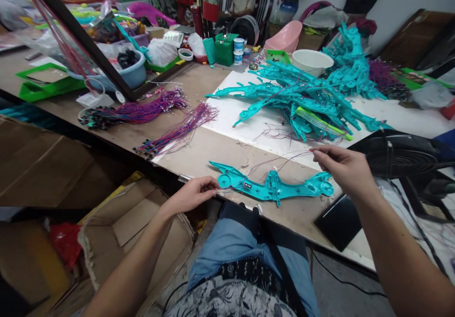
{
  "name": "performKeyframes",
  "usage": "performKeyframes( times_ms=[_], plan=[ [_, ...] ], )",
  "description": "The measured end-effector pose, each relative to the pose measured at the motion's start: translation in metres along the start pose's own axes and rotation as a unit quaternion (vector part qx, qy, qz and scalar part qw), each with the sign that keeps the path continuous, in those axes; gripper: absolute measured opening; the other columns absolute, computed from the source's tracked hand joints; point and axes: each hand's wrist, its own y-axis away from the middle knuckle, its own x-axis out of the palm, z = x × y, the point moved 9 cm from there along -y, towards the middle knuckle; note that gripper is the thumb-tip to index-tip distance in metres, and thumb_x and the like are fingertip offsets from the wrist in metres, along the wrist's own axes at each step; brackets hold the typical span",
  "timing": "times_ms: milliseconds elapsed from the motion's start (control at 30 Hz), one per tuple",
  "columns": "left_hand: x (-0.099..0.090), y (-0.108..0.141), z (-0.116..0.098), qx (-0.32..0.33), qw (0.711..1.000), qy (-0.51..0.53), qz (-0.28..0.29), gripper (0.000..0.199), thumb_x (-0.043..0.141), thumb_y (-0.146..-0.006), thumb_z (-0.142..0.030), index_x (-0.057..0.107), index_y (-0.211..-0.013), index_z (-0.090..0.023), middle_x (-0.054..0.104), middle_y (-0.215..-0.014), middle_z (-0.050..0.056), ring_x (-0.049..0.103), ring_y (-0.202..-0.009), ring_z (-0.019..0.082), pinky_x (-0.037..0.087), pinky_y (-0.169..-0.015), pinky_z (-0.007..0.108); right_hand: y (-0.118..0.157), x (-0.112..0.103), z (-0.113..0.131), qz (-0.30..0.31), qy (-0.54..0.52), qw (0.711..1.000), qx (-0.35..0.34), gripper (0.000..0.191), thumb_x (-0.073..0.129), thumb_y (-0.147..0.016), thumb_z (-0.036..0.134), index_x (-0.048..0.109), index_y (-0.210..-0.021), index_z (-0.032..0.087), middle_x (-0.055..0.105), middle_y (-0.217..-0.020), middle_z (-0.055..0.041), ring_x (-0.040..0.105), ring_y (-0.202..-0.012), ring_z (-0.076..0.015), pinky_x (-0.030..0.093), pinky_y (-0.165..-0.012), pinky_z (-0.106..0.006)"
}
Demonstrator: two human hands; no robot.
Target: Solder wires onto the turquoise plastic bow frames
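A long turquoise plastic part [261, 191] lies flat at the table's front edge, with a small dark piece near its left end. Thin red and blue wires [263, 164] run from it up to the right. My right hand [343, 165] pinches the far end of these wires above the part's right end. At the part's left tip, my left hand [199, 191] is closed on a thin wire, its fingertips beside the round end. Behind lies a pile of similar turquoise parts [280, 89], with a yellow-green strip [322, 123] on top.
Two wire bundles [142, 111] lie left on the table [199, 151]. A black box [339, 222] and coiled black material [401, 156] are at the right. A white bowl [312, 62], a green container [224, 49] and a seated person [243, 2] are at the back. Cardboard boxes [135, 222] stand lower left.
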Motion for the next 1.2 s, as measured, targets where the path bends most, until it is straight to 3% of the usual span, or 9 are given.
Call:
performKeyframes(
  times_ms=[233,533,633,733,833,933,1033,1100,1200],
  plan=[
    [0.004,0.001,0.018,-0.061,0.993,0.097,-0.03,0.041,0.056,-0.081,-0.041,0.06,-0.109,-0.01,0.064,-0.074,0.004,0.056,-0.06,0.012,0.046,-0.056,0.024,-0.015,0.018,0.013,-0.001,-0.155,0.987,0.042,0.03,0.073,-0.067,0.041,0.07,-0.084,0.016,0.053,-0.057,0.0013,0.041,-0.046,-0.0065,0.028,-0.04,-0.02],
    [-0.001,0.014,0.025,-0.096,0.992,-0.014,-0.084,0.04,0.05,-0.083,-0.047,0.063,-0.103,-0.015,0.066,-0.077,0.003,0.059,-0.059,0.014,0.045,-0.052,0.024,-0.004,0.052,-0.034,0.08,-0.205,0.964,0.149,0.045,0.071,-0.066,0.052,0.069,-0.088,0.012,0.059,-0.07,-0.0022,0.041,-0.047,-0.005,0.025,-0.038,-0.019],
    [-0.025,0.019,-0.002,-0.033,0.965,-0.175,-0.19,0.034,0.051,-0.085,-0.045,0.065,-0.097,-0.016,0.067,-0.089,0.007,0.061,-0.075,0.018,0.049,-0.071,0.029,0.004,0.062,-0.039,0.108,-0.245,0.947,0.175,0.047,0.074,-0.062,0.047,0.068,-0.092,0.011,0.06,-0.073,-0.0025,0.043,-0.048,-0.0051,0.025,-0.039,-0.019],
    [-0.029,0.007,-0.05,0.077,0.941,-0.213,-0.253,0.035,0.05,-0.088,-0.04,0.061,-0.11,-0.015,0.064,-0.108,0.01,0.059,-0.099,0.021,0.045,-0.092,0.035,0.007,0.067,-0.027,0.131,-0.262,0.943,0.156,0.045,0.074,-0.063,0.041,0.067,-0.096,0.012,0.062,-0.071,-0.0022,0.044,-0.049,-0.0049,0.024,-0.04,-0.019],
    [-0.005,-0.034,-0.096,0.195,0.949,-0.156,-0.193,0.051,0.056,-0.085,-0.039,0.05,-0.129,-0.015,0.052,-0.134,0.013,0.046,-0.125,0.024,0.034,-0.108,0.039,0.008,0.073,-0.007,0.166,-0.253,0.946,0.119,0.04,0.072,-0.067,0.038,0.065,-0.098,0.013,0.064,-0.07,-0.0016,0.044,-0.049,-0.005,0.027,-0.042,-0.019],
    [0.028,-0.088,-0.107,0.177,0.981,-0.06,-0.053,0.056,0.062,-0.08,-0.042,0.052,-0.126,-0.011,0.062,-0.116,0.014,0.058,-0.106,0.022,0.046,-0.093,0.036,0.008,0.077,0.009,0.188,-0.222,0.954,0.071,0.04,0.068,-0.072,0.037,0.062,-0.103,0.014,0.065,-0.071,-0.0017,0.047,-0.05,-0.0065,0.033,-0.045,-0.02],
    [0.048,-0.116,-0.098,0.059,0.995,0.043,0.065,0.034,0.052,-0.085,-0.034,0.062,-0.104,-0.007,0.054,-0.063,0.0,0.052,-0.055,0.01,0.045,-0.055,0.023,0.011,0.055,0.012,0.13,-0.132,0.983,-0.009,0.041,0.064,-0.077,0.037,0.061,-0.111,0.015,0.069,-0.086,-0.0061,0.061,-0.07,-0.0136,0.047,-0.062,-0.027],
    [0.034,-0.121,-0.097,0.013,0.996,0.077,0.04,0.025,0.05,-0.085,-0.028,0.062,-0.093,-0.008,0.039,-0.053,-0.006,0.038,-0.042,0.006,0.033,-0.043,0.018,0.021,0.02,0.007,0.036,-0.03,0.996,-0.072,0.036,0.062,-0.08,0.036,0.063,-0.111,0.017,0.069,-0.103,-0.0083,0.063,-0.091,-0.0186,0.049,-0.081,-0.034],
    [-0.001,-0.124,-0.1,0.013,0.999,0.048,-0.018,0.02,0.053,-0.083,-0.029,0.061,-0.088,-0.012,0.038,-0.052,-0.006,0.036,-0.042,0.006,0.03,-0.041,0.017,0.054,-0.038,-0.019,-0.069,0.118,0.984,-0.117,0.024,0.054,-0.086,0.03,0.066,-0.105,0.02,0.069,-0.104,-0.0075,0.061,-0.098,-0.0213,0.047,-0.089,-0.039]
  ],
)
